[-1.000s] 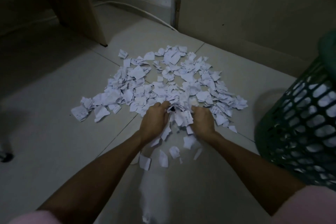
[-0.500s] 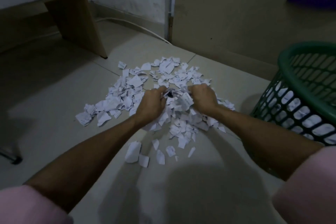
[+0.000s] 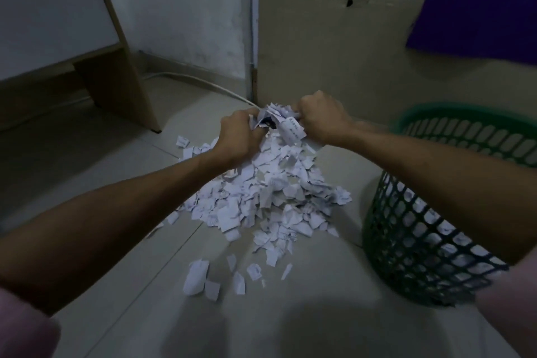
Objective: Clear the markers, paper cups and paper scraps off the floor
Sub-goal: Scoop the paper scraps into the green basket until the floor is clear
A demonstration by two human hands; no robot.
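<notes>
I see my left hand (image 3: 238, 136) and right hand (image 3: 322, 119) clamped together on a bunch of paper scraps (image 3: 279, 122) at frame centre; the pile (image 3: 261, 197) lies below, green basket (image 3: 436, 241) right.

White paper scraps (image 3: 261, 197) lie heaped on the tiled floor, torn small and ragged, some with faint printed marks. The pile sits just left of a green mesh basket (image 3: 421, 241), which already holds more scraps behind its lattice. A few stray pieces (image 3: 197, 276) lie apart on the near side of the pile. A crumpled bunch (image 3: 279, 122) is up off the floor, squeezed between the left hand (image 3: 238, 136) and right hand (image 3: 322, 122).
</notes>
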